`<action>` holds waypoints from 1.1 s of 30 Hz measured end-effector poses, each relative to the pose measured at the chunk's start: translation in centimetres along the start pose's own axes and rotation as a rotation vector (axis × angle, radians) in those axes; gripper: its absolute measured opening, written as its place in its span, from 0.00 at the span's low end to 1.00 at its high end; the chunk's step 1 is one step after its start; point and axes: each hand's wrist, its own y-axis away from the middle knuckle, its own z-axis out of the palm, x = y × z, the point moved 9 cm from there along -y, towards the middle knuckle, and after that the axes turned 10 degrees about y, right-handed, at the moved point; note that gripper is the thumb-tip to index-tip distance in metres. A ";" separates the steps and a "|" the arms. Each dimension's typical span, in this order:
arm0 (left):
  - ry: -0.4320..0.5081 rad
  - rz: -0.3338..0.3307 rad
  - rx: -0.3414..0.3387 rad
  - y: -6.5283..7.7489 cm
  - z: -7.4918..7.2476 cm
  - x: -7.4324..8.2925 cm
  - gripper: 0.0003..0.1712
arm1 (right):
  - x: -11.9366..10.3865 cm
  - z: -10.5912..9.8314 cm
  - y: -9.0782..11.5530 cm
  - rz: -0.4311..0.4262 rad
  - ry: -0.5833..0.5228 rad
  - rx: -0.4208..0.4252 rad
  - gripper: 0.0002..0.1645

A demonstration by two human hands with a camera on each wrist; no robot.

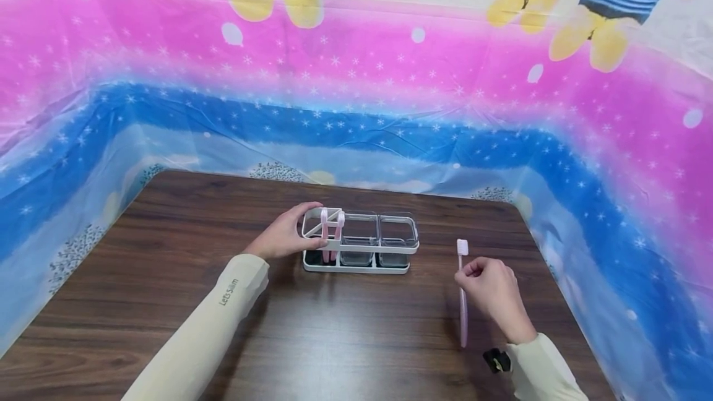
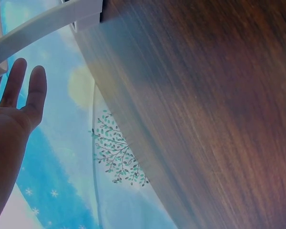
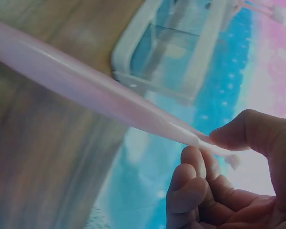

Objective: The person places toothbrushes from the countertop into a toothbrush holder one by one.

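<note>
My left hand (image 1: pixel 285 232) holds the left end of a white toothbrush rack (image 1: pixel 358 270), thumb in front and fingers behind. Two pink toothbrushes (image 1: pixel 325 228) stand in the rack's left compartment, while clear glass cups (image 1: pixel 358 258) fill the middle and right ones. To the right, apart from the rack, my right hand (image 1: pixel 492 289) pinches a pink toothbrush (image 1: pixel 463 323) between thumb and fingertips. Its white bristle head (image 1: pixel 462 247) points up, the handle's thick end down. The right wrist view shows this handle (image 3: pixel 86 81) close up. In the left wrist view a white rack bar (image 2: pixel 38 32) crosses above the fingers.
A dark wooden table (image 1: pixel 184 228) carries the rack near its back edge. Behind and at both sides hangs a pink and blue printed cloth (image 1: pixel 362 67). A small black object (image 1: pixel 496 361) sits by the right sleeve.
</note>
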 end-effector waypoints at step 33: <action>-0.009 -0.017 0.001 -0.2 0.0 -0.1 0.51 | -16.1 -6.7 -1.9 -0.486 -0.638 0.231 0.02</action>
